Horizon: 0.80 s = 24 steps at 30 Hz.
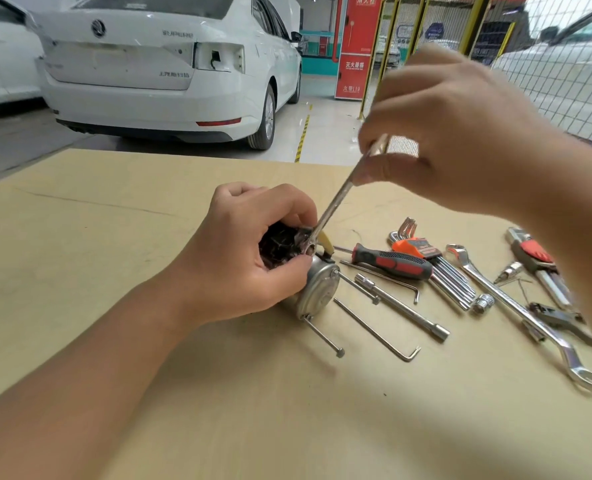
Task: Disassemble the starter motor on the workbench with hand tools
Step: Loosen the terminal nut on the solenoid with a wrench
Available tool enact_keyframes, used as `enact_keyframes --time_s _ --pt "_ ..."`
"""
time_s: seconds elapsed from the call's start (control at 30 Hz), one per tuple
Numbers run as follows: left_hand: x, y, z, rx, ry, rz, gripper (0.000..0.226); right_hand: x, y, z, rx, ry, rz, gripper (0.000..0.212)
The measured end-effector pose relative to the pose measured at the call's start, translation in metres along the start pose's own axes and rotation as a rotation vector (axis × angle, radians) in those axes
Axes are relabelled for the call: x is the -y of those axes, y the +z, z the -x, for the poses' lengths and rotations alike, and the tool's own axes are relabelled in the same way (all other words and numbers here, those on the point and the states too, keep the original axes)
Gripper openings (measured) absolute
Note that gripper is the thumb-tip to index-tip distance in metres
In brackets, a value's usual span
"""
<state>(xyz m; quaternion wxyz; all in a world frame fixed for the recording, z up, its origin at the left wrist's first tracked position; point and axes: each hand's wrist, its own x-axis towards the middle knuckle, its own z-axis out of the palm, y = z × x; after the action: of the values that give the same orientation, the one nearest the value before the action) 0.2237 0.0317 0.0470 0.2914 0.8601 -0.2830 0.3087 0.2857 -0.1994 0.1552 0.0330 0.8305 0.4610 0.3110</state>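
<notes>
left hand [249, 251] is wrapping its grip round the starter motor [317, 289], lying mid counter [114, 237], smooth plywood. its round silver end cap is showing; the dark greasy body is mostly hiding under fingers. right hand [453, 140], blurry, is pinching a slim shiny wrench [336, 206] angling onto the motor's top.
</notes>
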Motion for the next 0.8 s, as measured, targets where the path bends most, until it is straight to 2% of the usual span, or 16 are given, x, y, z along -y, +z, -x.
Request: enact_keyframes --time_s 0.13,0.23,0.3,0.37,0.47,0.57,0.67,0.8 --pt "0.001 -0.001 0.0 0.012 0.009 -0.013 0.023 0.0 -0.007 0.004 -0.028 -0.031 0.045 0.043" --pt "0.0 -0.001 0.0 0.012 0.02 -0.018 0.023 -0.004 0.012 0.035 -0.07 0.1 -0.127 0.043" --pt "0.0 0.0 -0.001 0.01 0.039 -0.04 0.022 -0.007 0.031 0.061 -0.165 0.272 -0.361 0.038" --pt "-0.001 0.002 -0.001 -0.012 0.082 -0.071 0.015 -0.009 0.049 0.08 -0.31 0.537 -0.685 0.032" --pt "-0.001 0.003 -0.002 -0.004 0.169 -0.12 0.011 -0.008 0.062 0.086 -0.461 0.968 -1.227 0.044" --pt "-0.003 -0.001 -0.002 0.087 0.188 -0.21 0.015 -0.006 0.071 0.081 -0.5 1.203 -1.548 0.049" --pt "-0.01 -0.001 -0.001 0.126 0.172 -0.294 0.017 -0.003 0.076 0.081 -0.454 1.267 -1.605 0.044" --pt "-0.02 0.005 -0.001 0.138 0.143 -0.349 0.015 0.011 0.072 0.074 -0.424 1.175 -1.835 0.04"
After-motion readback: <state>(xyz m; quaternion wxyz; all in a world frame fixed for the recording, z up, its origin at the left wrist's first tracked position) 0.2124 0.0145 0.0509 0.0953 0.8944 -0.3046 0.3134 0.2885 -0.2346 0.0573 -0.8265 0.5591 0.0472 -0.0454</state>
